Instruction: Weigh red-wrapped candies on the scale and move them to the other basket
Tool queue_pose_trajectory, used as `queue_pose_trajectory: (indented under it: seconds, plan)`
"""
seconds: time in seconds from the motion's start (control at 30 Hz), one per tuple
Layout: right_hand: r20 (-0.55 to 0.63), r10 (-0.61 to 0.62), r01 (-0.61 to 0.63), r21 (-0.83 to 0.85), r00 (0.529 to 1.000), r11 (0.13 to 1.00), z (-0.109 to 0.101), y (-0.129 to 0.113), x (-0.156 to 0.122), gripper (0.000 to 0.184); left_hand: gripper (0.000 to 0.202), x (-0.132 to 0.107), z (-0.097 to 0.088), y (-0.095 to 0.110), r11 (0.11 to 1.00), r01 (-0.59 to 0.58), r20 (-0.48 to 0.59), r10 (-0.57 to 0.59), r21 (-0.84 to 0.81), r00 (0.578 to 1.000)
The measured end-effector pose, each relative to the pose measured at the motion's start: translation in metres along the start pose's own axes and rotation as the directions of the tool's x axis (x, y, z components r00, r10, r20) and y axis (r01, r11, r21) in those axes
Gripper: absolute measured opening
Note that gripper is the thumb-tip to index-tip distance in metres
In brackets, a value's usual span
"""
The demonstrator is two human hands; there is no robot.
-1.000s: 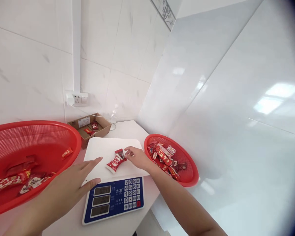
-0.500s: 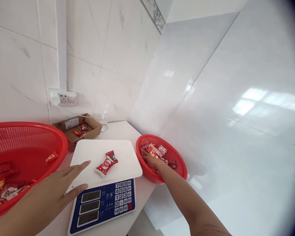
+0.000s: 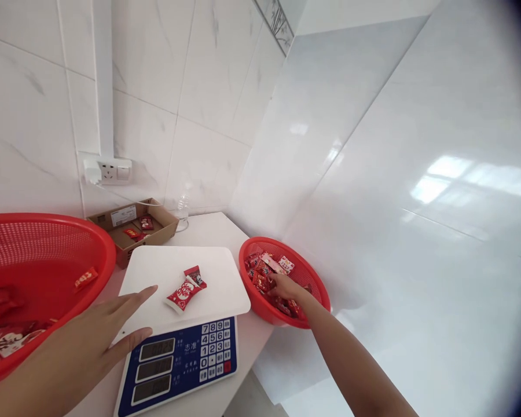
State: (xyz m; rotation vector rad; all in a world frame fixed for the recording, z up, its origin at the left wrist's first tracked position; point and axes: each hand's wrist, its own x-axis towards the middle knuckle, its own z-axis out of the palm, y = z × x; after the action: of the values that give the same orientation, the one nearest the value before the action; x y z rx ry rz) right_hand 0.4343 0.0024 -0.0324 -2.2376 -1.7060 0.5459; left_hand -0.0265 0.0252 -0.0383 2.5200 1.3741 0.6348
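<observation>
A blue electronic scale (image 3: 180, 362) with a white weighing platform (image 3: 156, 272) stands on the counter. Two red wrapped candies (image 3: 185, 288) lie on the platform. My left hand (image 3: 108, 327) hovers open at the platform's front left corner, fingers stretched out, holding nothing. My right hand (image 3: 284, 285) reaches into the small red basket (image 3: 319, 289) on the right, fingers curled down among several red wrapped candies (image 3: 263, 272); whether it grips one is hidden.
A large red basket (image 3: 47, 237) with several candies stands at the left. Behind the scale sit a shallow cardboard box (image 3: 132, 226) with a few candies and a clear bottle (image 3: 182, 208). A wall socket (image 3: 108, 171) hangs on the tiled wall. The counter ends just right of the small basket.
My right hand left the candies on the platform, moved right into the small red basket, then shifted deeper inside it. My left hand stayed by the platform's corner.
</observation>
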Motion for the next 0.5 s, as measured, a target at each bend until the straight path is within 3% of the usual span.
queue_pose_trajectory:
  seconds: [0.17,0.3,0.37,0.5]
  plan:
    - [-0.072,0.03,-0.021,0.126,0.997,0.992,-0.031,-0.016,-0.004,0.032,0.061,0.001,0.003,-0.001,1.0,-0.02,0.018,0.02,0.015,1.0]
    - [-0.07,-0.045,0.062,0.267,0.997,0.962,-0.036,-0.048,-0.01,0.03,0.063,0.001,-0.002,0.005,1.0,-0.013,0.048,0.012,0.027,0.999]
    - [-0.019,-0.1,0.101,0.337,0.995,0.936,-0.031,-0.069,-0.012,0.033,0.063,0.0,-0.006,0.009,0.999,-0.002,0.067,-0.001,0.037,0.998]
    - [0.204,-0.208,0.099,0.443,0.957,0.891,-0.011,-0.113,-0.015,0.048,0.059,-0.003,-0.016,0.016,0.999,-0.034,0.065,0.033,0.02,0.997]
